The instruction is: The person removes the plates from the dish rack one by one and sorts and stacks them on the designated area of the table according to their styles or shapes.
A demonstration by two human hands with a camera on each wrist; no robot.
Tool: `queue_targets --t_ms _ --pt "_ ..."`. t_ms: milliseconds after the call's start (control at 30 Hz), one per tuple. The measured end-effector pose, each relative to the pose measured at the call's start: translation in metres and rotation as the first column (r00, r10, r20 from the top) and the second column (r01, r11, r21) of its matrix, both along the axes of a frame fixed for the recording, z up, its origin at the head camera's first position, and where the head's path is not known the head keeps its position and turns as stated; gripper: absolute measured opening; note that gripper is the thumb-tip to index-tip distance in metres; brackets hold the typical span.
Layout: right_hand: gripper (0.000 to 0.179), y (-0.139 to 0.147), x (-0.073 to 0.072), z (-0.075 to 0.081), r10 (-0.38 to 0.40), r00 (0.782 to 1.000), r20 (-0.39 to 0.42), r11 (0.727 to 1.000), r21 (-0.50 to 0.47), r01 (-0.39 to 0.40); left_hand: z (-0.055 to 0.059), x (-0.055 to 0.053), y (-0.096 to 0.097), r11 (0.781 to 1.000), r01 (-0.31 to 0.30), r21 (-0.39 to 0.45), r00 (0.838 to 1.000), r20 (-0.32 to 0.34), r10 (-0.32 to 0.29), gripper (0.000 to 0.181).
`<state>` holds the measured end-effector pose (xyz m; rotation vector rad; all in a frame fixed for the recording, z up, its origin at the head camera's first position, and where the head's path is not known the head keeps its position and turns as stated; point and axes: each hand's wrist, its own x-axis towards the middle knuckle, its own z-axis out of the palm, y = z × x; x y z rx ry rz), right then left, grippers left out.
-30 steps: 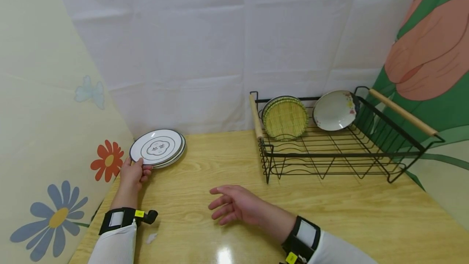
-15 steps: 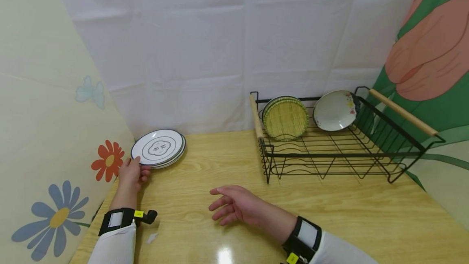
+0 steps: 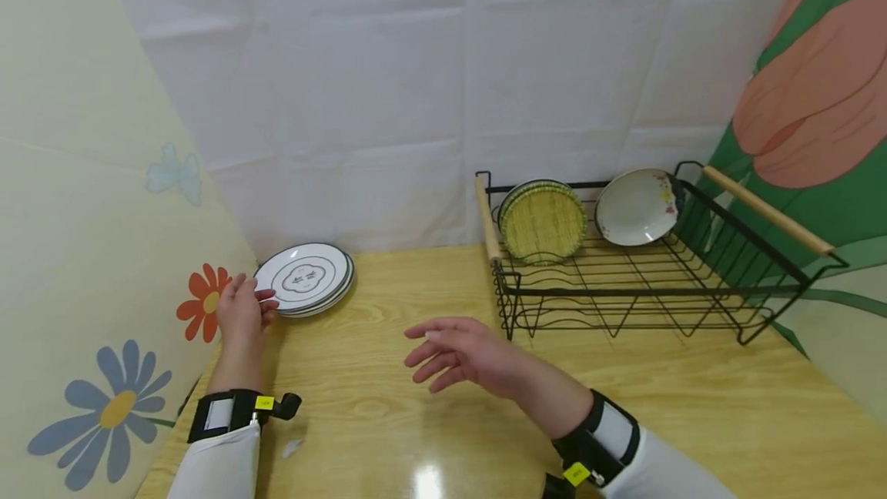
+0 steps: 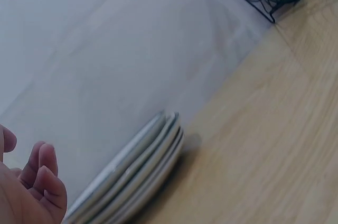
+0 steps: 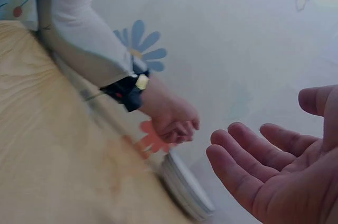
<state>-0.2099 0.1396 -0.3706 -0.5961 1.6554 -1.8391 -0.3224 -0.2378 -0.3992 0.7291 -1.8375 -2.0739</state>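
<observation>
On my head feed, the change is at the left grip (image 3: 241, 310): 0.5 s ago its thumb lay over the rim of the top plate (image 3: 302, 277), and now that thumb is off it. The fingers are loosely curled, partly spread, and hold nothing; I cannot tell whether a fingertip brushes the edge. The plate stack (image 4: 137, 174) rests flat on the wood-grain surface (image 3: 367, 368), at its far left, against the white cloth backdrop (image 3: 360, 98). I read this as the stack being released: it bears its own weight there, rims close to aligned.

My right grip (image 3: 478, 356) has shifted a little forward, toward the black wire dish rack (image 3: 651, 293). It hangs over the surface between stack and rack, fingers relaxed and fairly wide, nothing in it, touching neither.

The rack looks unaltered. A yellow-green woven-look round piece (image 3: 543, 223) leans at its left end, with at least 1 dark-rimmed dish behind, and a white floral bowl (image 3: 634, 210) leans to its right.
</observation>
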Motion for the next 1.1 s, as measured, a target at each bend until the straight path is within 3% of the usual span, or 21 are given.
queue_targets --t_ms 200,367,500,567,733,900,1100 --pt "0.051 0.03 -0.008 0.045 -0.002 0.981 -0.192 1.0 -0.023 -0.002 0.025 0.011 0.014 0.999 0.04 0.028 0.995 -0.091 -0.037 0.053" --pt "0.049 0.055 -0.027 0.084 -0.087 0.959 -0.27 0.991 0.074 0.111 0.041 0.018 0.024 0.992 0.096 0.078 0.983 -0.163 -0.083 0.05" --pt "0.046 0.078 -0.046 0.11 -0.148 0.924 -0.351 0.95 0.208 0.231 0.049 0.023 0.036 0.982 0.167 0.089 0.966 -0.215 -0.145 0.049" --pt "0.046 0.09 -0.057 0.12 -0.168 0.897 -0.409 0.915 0.275 0.297 0.052 0.027 0.042 0.975 0.206 0.086 0.954 -0.24 -0.18 0.048" --pt "0.049 0.126 -0.086 0.141 -0.229 0.829 -0.511 0.794 0.394 0.462 0.057 0.035 0.063 0.947 0.314 0.073 0.912 -0.301 -0.279 0.048" --pt "0.057 0.155 -0.119 0.156 -0.238 0.787 -0.569 0.675 0.485 0.555 0.062 0.042 0.085 0.903 0.419 0.097 0.874 -0.314 -0.371 0.049" --pt "0.064 0.175 -0.154 0.163 -0.174 0.747 -0.641 0.491 0.601 0.63 0.056 0.05 0.108 0.839 0.518 0.163 0.838 -0.291 -0.461 0.048"
